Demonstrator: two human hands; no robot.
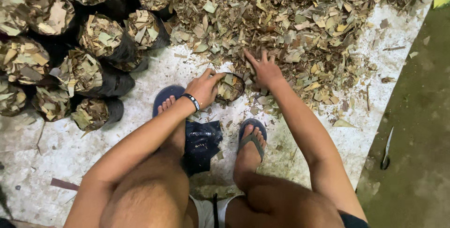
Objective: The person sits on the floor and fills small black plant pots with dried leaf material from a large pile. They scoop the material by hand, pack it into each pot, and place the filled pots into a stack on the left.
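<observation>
My left hand (204,86), with a black wristband, grips the rim of a small black bag (229,87) that stands upright on the white ground sheet and is filled with dry chopped leaves. My right hand (265,70) rests with fingers spread on the edge of the big heap of dry leaf pieces (290,17), just right of the bag and touching loose leaves. Whether the right hand holds any leaves cannot be seen.
Several filled black bags (98,40) stand packed together at the upper left. A pile of empty black bags (202,143) lies between my feet in blue sandals. A white sheet (56,148) covers the ground; a dark green floor (417,129) runs along the right.
</observation>
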